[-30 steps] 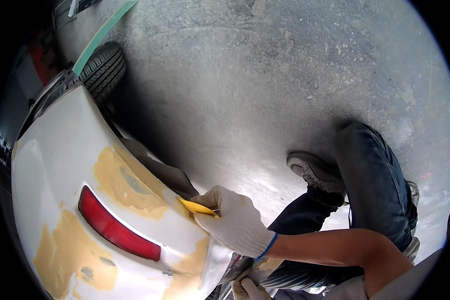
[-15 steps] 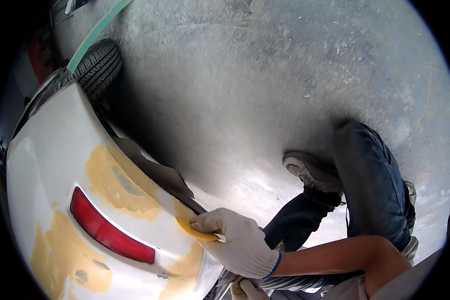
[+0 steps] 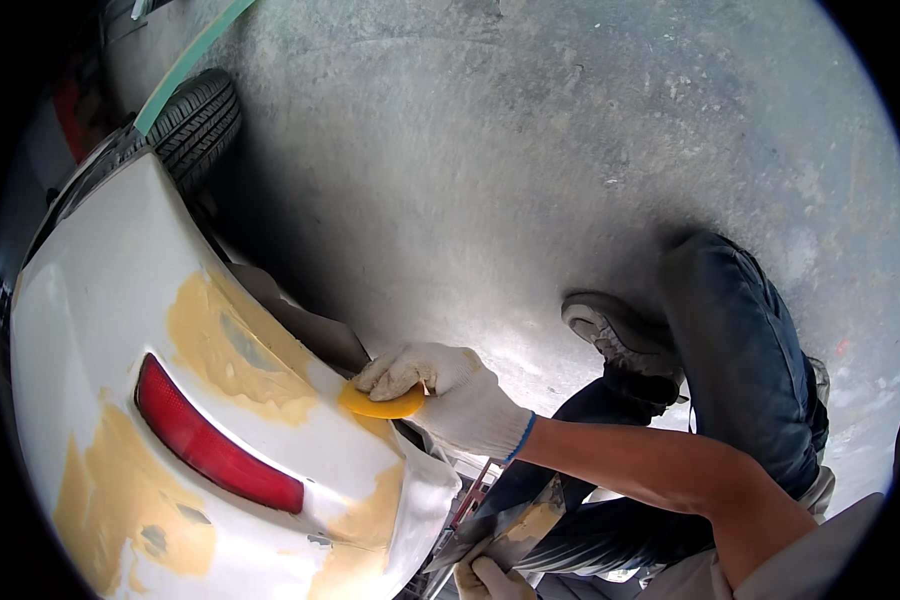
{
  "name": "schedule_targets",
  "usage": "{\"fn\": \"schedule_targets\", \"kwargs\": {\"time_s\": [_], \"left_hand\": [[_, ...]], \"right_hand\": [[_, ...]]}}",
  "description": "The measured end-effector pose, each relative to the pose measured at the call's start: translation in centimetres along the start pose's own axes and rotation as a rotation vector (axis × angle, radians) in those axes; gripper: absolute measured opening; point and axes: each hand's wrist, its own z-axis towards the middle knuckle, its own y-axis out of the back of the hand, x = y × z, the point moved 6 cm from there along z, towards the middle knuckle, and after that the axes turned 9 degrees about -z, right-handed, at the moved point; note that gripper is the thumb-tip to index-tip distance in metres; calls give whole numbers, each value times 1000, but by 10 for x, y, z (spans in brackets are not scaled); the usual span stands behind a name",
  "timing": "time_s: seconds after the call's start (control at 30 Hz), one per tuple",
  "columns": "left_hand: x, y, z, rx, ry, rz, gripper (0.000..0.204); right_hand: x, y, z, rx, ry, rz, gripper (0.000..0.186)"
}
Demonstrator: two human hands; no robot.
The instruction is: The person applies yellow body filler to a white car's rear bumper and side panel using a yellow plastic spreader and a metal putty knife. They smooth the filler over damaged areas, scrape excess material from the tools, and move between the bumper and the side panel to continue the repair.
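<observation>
The right hand (image 3: 460, 395), in a white knit glove with a blue cuff, gripped a yellow spreader (image 3: 382, 402), its fingers bent over the upper edge. The spreader lay just left of that hand, against the edge of a white car bumper (image 3: 330, 450), where tan filler showed on both sides of it.

Below the right hand, the gloved left hand (image 3: 492, 580) was closed on a thin plate (image 3: 511, 549) — partly cut off by the lower edge of the view, so the full grip could not be told. A smear of tan body filler (image 3: 536, 521) lay on the plate, just above the left hand's fingers.

Left of both hands, a long red reflector (image 3: 215, 440) sat in the bumper, between an upper filler patch (image 3: 230, 350) and a lower filler patch (image 3: 120, 500). Well beyond the right hand, up and to the left, stood a black tire (image 3: 198, 130) — a green strip (image 3: 190, 68) rising beside it. Right of the right hand were a shoe (image 3: 615, 335) and a bent knee in dark trousers (image 3: 740, 350).
</observation>
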Motion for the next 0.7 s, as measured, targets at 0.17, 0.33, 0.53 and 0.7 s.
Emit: {"fn": "schedule_targets", "kwargs": {"time_s": [0.17,0.33,0.53,0.7], "left_hand": [[-10,-2,0,-23,-56,100,24],[-24,-11,-1,-26,-112,198,26],[-23,-14,1,-22,-97,173,27],[-7,-4,3,-27,-36,28,28]], "right_hand": [[-7,0,-28,30,-67,-78,22],[-9,16,-41,139,-5,-211,23],[9,13,10,2,49,-40,24],[4,6,-10,62,164,-76,27]]}}
